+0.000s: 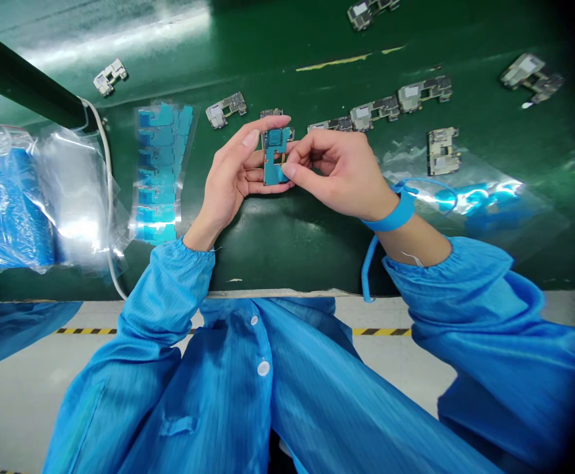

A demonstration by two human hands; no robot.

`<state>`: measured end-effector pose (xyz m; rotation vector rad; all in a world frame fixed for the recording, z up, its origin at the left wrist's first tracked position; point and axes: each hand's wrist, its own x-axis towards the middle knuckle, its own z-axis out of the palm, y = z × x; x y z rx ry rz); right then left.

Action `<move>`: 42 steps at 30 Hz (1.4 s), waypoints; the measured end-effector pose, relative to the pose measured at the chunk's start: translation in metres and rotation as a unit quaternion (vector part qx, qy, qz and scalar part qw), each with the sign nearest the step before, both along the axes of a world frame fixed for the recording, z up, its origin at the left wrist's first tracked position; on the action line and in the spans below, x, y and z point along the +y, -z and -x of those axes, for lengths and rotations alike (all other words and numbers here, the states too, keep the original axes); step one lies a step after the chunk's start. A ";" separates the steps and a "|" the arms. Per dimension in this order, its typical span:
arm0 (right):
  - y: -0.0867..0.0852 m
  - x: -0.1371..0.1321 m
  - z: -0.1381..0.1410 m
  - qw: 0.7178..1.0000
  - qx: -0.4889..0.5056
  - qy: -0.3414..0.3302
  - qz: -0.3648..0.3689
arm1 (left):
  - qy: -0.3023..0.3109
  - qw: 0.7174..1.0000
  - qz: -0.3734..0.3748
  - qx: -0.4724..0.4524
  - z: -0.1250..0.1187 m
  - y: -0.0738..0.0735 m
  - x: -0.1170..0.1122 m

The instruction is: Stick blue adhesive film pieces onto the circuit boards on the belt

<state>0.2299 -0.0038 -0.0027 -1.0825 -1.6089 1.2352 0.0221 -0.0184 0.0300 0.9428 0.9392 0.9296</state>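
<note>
My left hand (pixel 233 161) holds a small phone circuit board (pixel 268 158) upright, thumb and fingers around its edges. Blue film (pixel 276 172) covers much of the board's face, with a notch on the right side. Against the lower right edge of the board, my right hand (pixel 334 168) pinches with thumb and index finger, the thumb tip on the film's corner. The far sides of the fingertips are hidden. Left of my hands lies a clear sheet of cut blue film stickers (pixel 162 171). A blue wrist strap (pixel 391 214) circles my right wrist.
Several bare circuit boards (pixel 374 113) lie along the back of the green table (pixel 268 243). Plastic bags with blue contents (pixel 14 204) sit at left, beside a white cable (pixel 107 171) and dark post (pixel 25 72). Another clear bag (pixel 495 204) lies right, near the strap's coiled cord (pixel 368 270).
</note>
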 end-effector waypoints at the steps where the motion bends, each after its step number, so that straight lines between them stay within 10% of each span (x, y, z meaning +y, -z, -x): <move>1: 0.001 0.000 0.000 1.000 0.001 0.000 -0.003 | -0.001 1.000 -0.001 0.001 0.000 -0.001 -0.001; 7: 0.003 0.002 -0.001 1.000 0.002 -0.004 -0.017 | 0.008 1.000 -0.005 0.005 0.002 0.004 -0.002; 16: 0.002 0.003 0.000 0.995 -0.025 0.000 -0.095 | 0.039 0.987 -0.153 0.004 0.010 0.059 0.018; 26: -0.002 0.004 0.002 0.992 0.006 0.065 -0.106 | -0.009 0.980 -0.200 0.001 0.007 0.051 0.014; 42: 0.000 -0.003 0.008 0.995 -0.044 -0.049 -0.081 | -0.066 0.996 -0.061 0.031 -0.003 0.034 0.001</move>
